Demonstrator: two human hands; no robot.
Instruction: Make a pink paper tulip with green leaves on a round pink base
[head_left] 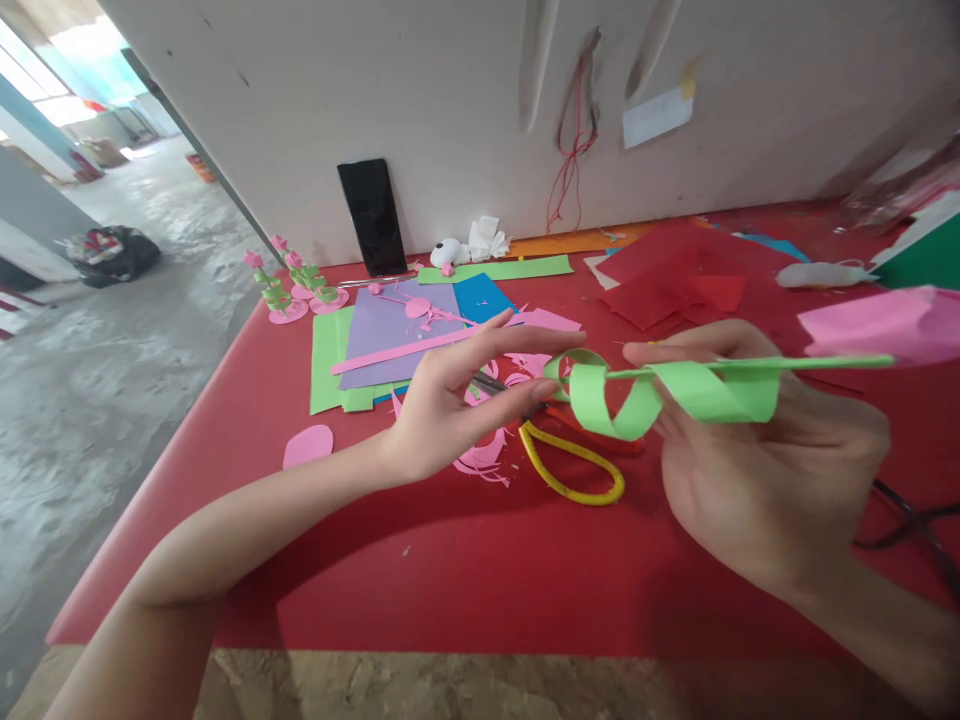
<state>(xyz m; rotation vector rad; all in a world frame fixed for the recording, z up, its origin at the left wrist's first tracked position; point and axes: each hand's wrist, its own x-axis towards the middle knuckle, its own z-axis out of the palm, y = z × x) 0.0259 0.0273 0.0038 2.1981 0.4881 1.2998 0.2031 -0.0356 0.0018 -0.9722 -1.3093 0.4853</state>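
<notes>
My right hand point(757, 470) holds a thin green paper stem point(810, 364) with a pink paper flower head point(892, 322) at its right end. A green paper strip point(637, 395) curls loosely around the stem. The fingertips of my left hand point(457, 400) pinch the strip's free left end point(562, 368). Both hands hover above the red table point(450, 560). Under them lie yellow-handled scissors point(574, 470) and pink paper scraps point(484, 455).
Purple, green and blue paper sheets point(390, 345) with a pink strip lie at the centre left. Finished small paper flowers point(289, 285) stand at the far left corner. A black phone point(373, 217) leans on the wall. Red sheets point(667, 275) lie at the back right. A pink oval point(308, 446) lies near the left edge.
</notes>
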